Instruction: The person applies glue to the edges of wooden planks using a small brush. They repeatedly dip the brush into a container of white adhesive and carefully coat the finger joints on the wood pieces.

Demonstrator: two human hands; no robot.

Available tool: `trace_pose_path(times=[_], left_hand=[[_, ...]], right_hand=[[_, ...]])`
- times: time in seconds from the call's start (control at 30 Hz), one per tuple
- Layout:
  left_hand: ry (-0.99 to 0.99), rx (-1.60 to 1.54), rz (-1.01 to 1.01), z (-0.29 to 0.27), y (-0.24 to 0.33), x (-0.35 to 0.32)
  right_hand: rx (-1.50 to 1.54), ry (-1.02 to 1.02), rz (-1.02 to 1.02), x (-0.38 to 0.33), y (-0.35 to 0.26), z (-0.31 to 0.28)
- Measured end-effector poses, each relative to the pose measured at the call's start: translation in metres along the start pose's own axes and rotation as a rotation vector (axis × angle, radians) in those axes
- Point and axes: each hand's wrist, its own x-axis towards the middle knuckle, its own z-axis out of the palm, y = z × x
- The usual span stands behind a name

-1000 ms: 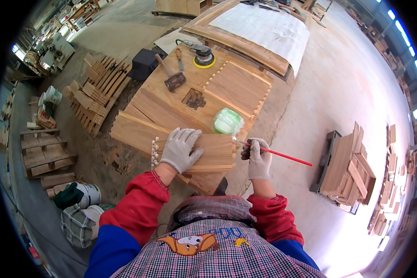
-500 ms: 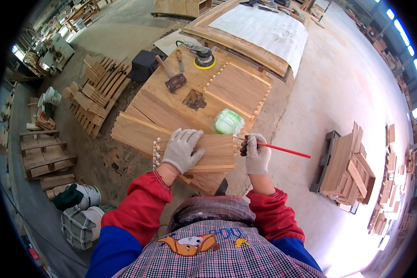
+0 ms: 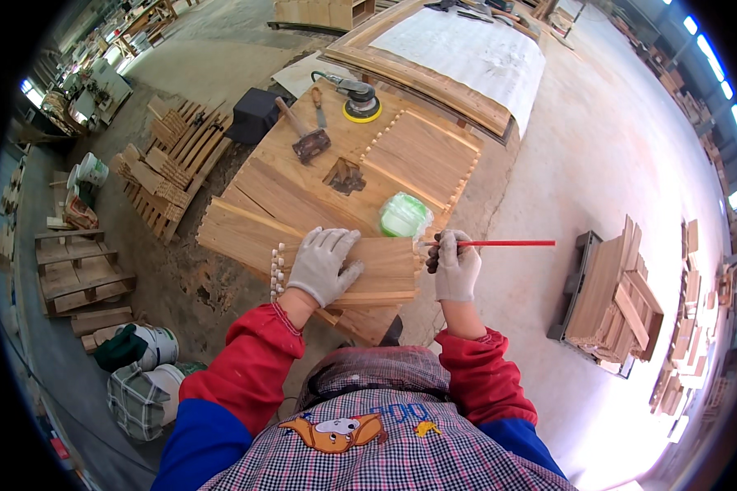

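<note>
My left hand [image 3: 326, 263], in a pale work glove, rests flat with fingers spread on a wooden board [image 3: 389, 266] whose ends are cut into joint teeth. My right hand [image 3: 457, 268], gloved with darkly stained fingertips, is closed around a slim brush with a long red handle [image 3: 512, 243]. The handle points out to the right, and its tip meets the toothed right end of the board. Just beyond that end sits a green and white tub wrapped in clear plastic [image 3: 405, 215]. What exactly is on the brush tip is too small to tell.
On the workbench [image 3: 291, 155] are a mallet [image 3: 309, 144], a chisel [image 3: 318, 110], a sander with a yellow pad [image 3: 361, 105] and a second toothed panel [image 3: 422, 155]. Another board [image 3: 237, 233] lies under the held one. Stacked wood [image 3: 614, 295] stands on the right.
The red handle has swung from slanting down to the right to nearly level. My right hand has shifted slightly; my left hand stays in place on the board.
</note>
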Motion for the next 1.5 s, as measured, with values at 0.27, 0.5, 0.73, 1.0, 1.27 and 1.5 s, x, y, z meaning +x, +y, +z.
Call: trace_pose_path(times=[0.27,0.5,0.73,1.0,1.27,1.5], left_hand=[[0.012,-0.002,0.005,0.001,0.0,0.001],[0.009,0.0,0.006,-0.001,0.001,0.001],[0.02,-0.008,0.014,-0.001,0.001,0.002],[0.023,-0.003,0.009,0.0,0.001,0.001],[0.019,-0.006,0.007,-0.001,0.001,0.001],[0.022,-0.01,0.009,-0.001,0.002,0.001]], right_hand=[[-0.068,0.01,-0.048,0.003,0.003,0.001],[0.0,-0.01,-0.015,-0.006,0.001,0.001],[-0.081,0.0,-0.058,0.013,0.005,0.004],[-0.045,-0.001,0.011,-0.013,-0.002,-0.005],[0.056,-0.037,-0.059,-0.009,0.004,-0.006],[-0.051,-0.078,-0.094,-0.014,0.013,-0.017]])
